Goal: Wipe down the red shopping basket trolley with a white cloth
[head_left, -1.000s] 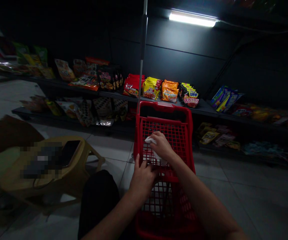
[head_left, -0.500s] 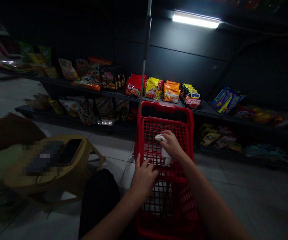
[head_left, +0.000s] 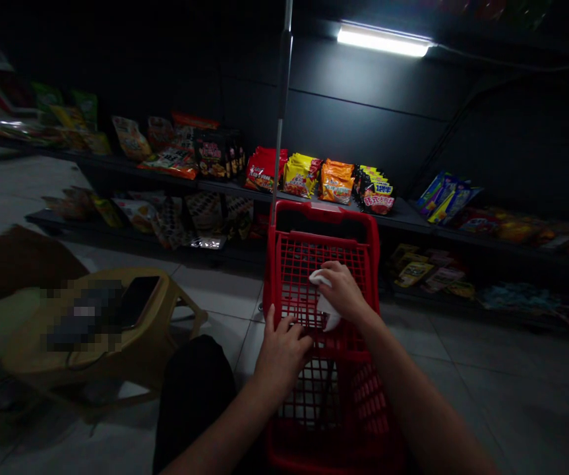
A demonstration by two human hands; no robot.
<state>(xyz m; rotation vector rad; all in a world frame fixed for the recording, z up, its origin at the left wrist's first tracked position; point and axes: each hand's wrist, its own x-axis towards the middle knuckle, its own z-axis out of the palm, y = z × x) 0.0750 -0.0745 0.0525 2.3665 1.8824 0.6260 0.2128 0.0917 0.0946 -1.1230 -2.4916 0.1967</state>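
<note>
A red plastic shopping basket (head_left: 369,237) stands on the tiled floor right in front of me, its mesh wall facing up. My right hand (head_left: 344,291) is closed on a crumpled white cloth (head_left: 326,310) and presses it against the red mesh. My left hand (head_left: 281,353) grips the basket's near red crossbar, fingers hooked into the grid. A thin metal pole (head_left: 280,112) rises from the far left corner of the basket.
Low dark shelves (head_left: 403,214) along the wall carry rows of snack and noodle packets (head_left: 334,181). A yellow plastic stool (head_left: 165,310) with a phone (head_left: 136,300) on it stands at the left. My dark-trousered knee (head_left: 192,389) is beside the basket. A strip light (head_left: 383,41) glows above.
My right hand has slid the white cloth across the mesh from the left to the right side of the basket. The left hand has kept its hold on the crossbar.
</note>
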